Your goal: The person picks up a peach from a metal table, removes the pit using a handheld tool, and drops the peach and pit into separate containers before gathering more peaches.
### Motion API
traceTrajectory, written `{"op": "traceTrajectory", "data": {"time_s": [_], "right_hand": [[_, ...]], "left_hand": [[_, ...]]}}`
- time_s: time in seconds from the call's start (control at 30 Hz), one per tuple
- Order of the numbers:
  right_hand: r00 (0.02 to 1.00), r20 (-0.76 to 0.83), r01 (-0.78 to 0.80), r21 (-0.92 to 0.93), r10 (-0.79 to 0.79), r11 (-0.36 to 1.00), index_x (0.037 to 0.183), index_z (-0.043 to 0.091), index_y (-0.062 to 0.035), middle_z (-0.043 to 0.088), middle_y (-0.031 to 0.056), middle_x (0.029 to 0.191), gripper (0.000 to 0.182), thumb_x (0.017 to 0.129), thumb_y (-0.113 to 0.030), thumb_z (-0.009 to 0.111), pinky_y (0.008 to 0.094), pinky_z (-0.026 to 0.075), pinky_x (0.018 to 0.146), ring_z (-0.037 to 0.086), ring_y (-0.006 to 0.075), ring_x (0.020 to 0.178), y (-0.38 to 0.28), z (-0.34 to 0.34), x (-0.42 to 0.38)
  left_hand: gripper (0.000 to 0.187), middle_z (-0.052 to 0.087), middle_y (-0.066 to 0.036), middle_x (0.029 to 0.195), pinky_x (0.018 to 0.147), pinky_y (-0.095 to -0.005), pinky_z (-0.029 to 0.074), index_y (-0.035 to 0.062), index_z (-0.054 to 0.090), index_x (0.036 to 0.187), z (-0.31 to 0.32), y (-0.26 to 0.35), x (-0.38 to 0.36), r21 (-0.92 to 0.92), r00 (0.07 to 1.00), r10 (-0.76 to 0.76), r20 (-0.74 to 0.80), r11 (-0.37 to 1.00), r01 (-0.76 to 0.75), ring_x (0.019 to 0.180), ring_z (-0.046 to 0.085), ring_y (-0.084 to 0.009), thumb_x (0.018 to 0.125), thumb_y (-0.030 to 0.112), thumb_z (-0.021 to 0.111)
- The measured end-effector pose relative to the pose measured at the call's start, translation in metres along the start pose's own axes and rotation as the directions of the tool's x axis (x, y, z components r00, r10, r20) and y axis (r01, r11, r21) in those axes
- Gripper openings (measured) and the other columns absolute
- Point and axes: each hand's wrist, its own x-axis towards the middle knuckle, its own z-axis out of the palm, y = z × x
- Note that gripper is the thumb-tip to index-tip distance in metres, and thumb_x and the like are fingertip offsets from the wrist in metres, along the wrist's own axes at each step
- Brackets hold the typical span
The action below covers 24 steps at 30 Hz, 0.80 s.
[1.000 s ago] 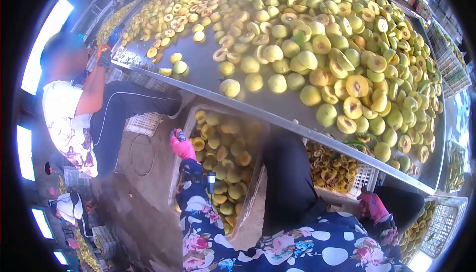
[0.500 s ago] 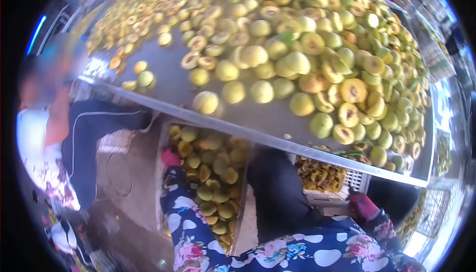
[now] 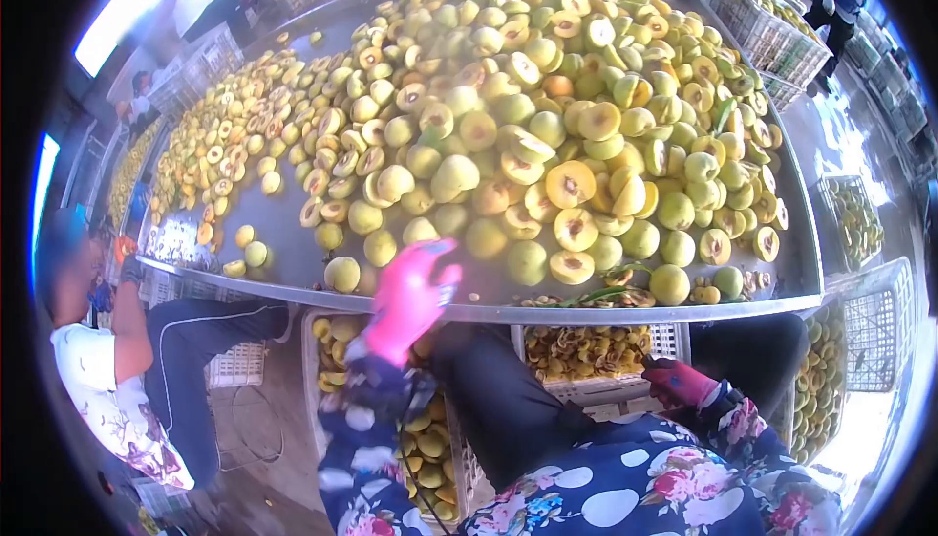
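My left hand, in a pink glove, is raised over the front edge of the metal table. Its fingers are spread and curved, with nothing seen in them. Beyond the fingertips lie whole and halved yellow-green peaches, some cut faces showing brown pits. My right hand, in a pink and dark glove, is low by my right knee with its fingers curled closed. A small dark tip shows at those fingers, too small to name. Near it is a white crate of brown-yellow pits and scraps.
Below my left arm stands a crate of peach halves. A co-worker sits at the left of the table. To the right are another crate of peaches and a white basket. Stacked crates stand behind.
My left hand has risen from the crate of peach halves to above the table edge, its fingers now spread. My right hand stays low near my knee. The view has shifted.
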Motion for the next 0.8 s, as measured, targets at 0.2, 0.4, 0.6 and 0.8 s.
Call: {"op": "traceTrajectory", "data": {"time_s": [0.2,0.4,0.6,0.8], "right_hand": [[0.993,0.027,0.114,-0.017,-0.113,0.993,0.098,0.054,-0.0043,0.058,0.0035,0.075,0.030,0.091,-0.034,0.054,0.0253,0.044,0.049,0.053,0.0117,0.053,0.003,-0.006,-0.015],[0.974,0.126,0.195,-0.030,-0.189,0.980,0.097,0.053,-0.0046,0.058,0.0016,0.075,0.033,0.091,-0.037,0.054,0.0238,0.044,0.049,0.053,0.0089,0.056,-0.008,-0.007,-0.034],[0.818,0.263,0.484,0.167,-0.512,0.859,0.096,0.051,-0.0055,0.056,-0.0004,0.075,0.027,0.093,-0.032,0.054,0.0199,0.042,0.052,0.052,0.0053,0.058,-0.038,0.008,-0.076],[0.781,0.196,0.614,-0.066,-0.593,0.786,0.105,0.050,0.0001,0.058,0.0059,0.074,0.031,0.093,-0.028,0.054,0.0286,0.043,0.056,0.052,0.0132,0.061,-0.072,0.022,-0.105]], "left_hand": [[0.061,0.052,-0.015,0.125,0.102,-0.0375,0.037,0.0058,0.052,0.123,0.062,-0.017,0.061,0.227,0.915,0.030,0.402,0.965,-0.132,0.117,0.048,-0.0323,0.068,0.018,0.073],[0.045,0.058,-0.014,0.118,0.065,-0.0340,0.055,0.0055,0.051,0.125,0.046,-0.001,0.047,-0.395,0.857,-0.226,0.463,0.813,0.428,0.097,0.062,-0.0270,0.083,0.019,0.063],[0.060,0.056,-0.029,0.113,0.073,-0.0441,0.053,-0.0020,0.045,0.128,0.057,0.059,-0.011,-0.575,0.694,-0.014,0.720,-0.572,0.585,0.092,0.060,-0.0397,0.089,0.043,0.045],[0.054,0.055,-0.021,0.116,0.085,-0.0451,0.048,0.0003,0.047,0.126,0.102,0.133,-0.042,-0.549,0.676,-0.110,0.728,-0.684,0.480,0.102,0.056,-0.0342,0.092,0.042,0.046]]}}
